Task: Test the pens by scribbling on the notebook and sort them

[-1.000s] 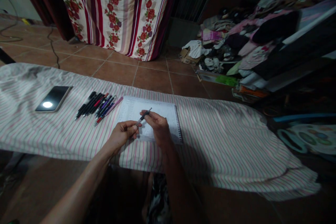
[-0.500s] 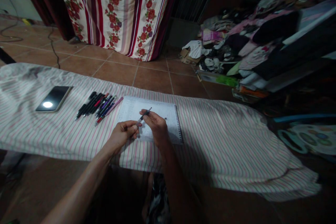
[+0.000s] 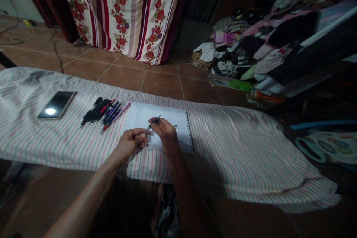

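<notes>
Both of my hands hold one dark pen (image 3: 154, 121) over a spiral notebook (image 3: 178, 119) that lies open on a striped cloth. My left hand (image 3: 130, 142) is closed round the pen's lower end. My right hand (image 3: 166, 134) pinches its upper part with fingers and thumb. The pen slants up to the right, its tip free above my right fingers. A second small thin piece (image 3: 174, 125) shows at the far side of my right hand; I cannot make out what it is.
Several pens (image 3: 104, 112) lie in a row left of the notebook. A phone (image 3: 56, 105) with a lit spot lies farther left. The striped cloth (image 3: 237, 156) covers a long low board. Piled clothes (image 3: 251, 48) fill the right; a flowered curtain (image 3: 125, 11) hangs behind on tiled floor.
My hands have stayed almost still on the pen. A small thin piece has come into sight at the far side of my right hand.
</notes>
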`<action>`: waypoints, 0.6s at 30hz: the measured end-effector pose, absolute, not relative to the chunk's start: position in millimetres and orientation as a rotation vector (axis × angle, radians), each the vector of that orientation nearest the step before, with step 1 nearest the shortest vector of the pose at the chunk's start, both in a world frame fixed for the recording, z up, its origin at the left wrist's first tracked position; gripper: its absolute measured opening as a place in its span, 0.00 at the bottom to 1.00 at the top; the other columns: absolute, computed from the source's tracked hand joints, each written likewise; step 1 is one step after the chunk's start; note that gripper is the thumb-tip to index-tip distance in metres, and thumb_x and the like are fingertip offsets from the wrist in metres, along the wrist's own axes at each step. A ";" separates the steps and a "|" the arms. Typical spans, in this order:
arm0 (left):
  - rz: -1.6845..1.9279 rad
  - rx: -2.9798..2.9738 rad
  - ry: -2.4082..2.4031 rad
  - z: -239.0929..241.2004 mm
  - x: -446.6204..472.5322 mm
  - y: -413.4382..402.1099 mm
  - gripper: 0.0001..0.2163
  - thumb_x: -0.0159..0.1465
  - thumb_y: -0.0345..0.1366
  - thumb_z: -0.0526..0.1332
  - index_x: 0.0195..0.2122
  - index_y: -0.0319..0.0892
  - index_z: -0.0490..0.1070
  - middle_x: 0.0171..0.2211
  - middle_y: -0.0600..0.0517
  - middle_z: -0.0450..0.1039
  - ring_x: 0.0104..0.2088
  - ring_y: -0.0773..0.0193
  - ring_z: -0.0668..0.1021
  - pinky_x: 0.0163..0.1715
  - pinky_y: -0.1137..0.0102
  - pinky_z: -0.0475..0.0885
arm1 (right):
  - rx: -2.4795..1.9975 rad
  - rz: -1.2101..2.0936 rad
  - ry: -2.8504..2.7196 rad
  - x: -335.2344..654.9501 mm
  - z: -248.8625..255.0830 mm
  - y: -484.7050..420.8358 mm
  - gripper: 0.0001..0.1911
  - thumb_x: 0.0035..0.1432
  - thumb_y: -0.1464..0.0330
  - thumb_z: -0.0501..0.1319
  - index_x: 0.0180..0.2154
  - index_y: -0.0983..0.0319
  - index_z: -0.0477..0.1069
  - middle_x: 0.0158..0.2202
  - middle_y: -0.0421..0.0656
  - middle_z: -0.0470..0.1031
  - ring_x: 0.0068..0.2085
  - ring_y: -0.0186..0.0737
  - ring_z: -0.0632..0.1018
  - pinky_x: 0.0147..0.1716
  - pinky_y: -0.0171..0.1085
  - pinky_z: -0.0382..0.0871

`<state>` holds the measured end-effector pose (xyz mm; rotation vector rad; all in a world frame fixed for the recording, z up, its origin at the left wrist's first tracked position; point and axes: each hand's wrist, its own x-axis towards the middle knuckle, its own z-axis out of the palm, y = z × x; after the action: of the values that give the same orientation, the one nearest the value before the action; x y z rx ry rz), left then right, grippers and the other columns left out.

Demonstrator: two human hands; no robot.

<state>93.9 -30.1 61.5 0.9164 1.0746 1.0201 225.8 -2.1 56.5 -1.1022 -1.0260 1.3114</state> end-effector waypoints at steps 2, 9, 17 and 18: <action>1.019 0.908 1.071 61.0 93.4 -29.7 0.14 0.46 0.40 0.67 0.29 0.35 0.75 0.18 0.55 0.67 0.18 0.73 0.67 0.22 0.73 0.61 | -1.060 1.317 -1.036 228.8 59.7 -2.9 0.13 0.42 0.66 0.64 0.35 0.60 0.73 0.38 0.41 0.77 0.42 0.38 0.75 0.44 0.37 0.66; 1.018 0.934 1.056 56.4 94.4 -30.6 0.13 0.48 0.40 0.66 0.30 0.35 0.75 0.18 0.55 0.66 0.19 0.72 0.67 0.23 0.73 0.61 | -1.115 1.237 -1.009 230.0 58.6 0.3 0.09 0.41 0.64 0.64 0.27 0.61 0.72 0.27 0.39 0.76 0.32 0.36 0.75 0.38 0.36 0.66; 1.025 0.923 1.105 57.9 94.8 -29.4 0.13 0.46 0.39 0.66 0.30 0.36 0.75 0.18 0.55 0.67 0.19 0.72 0.67 0.22 0.74 0.62 | -1.156 1.202 -0.984 224.4 55.4 0.9 0.11 0.39 0.63 0.65 0.27 0.61 0.69 0.25 0.38 0.74 0.29 0.34 0.74 0.32 0.34 0.67; 1.029 0.915 1.110 58.6 94.6 -29.4 0.13 0.46 0.39 0.66 0.29 0.36 0.75 0.18 0.55 0.67 0.18 0.73 0.67 0.22 0.74 0.62 | -1.140 1.209 -0.990 225.1 55.8 0.7 0.11 0.40 0.63 0.64 0.28 0.61 0.70 0.27 0.39 0.75 0.31 0.35 0.75 0.35 0.35 0.68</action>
<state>94.6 -29.4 58.6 0.9147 1.1102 1.0287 225.1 0.7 55.8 -1.1398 -0.9896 1.2086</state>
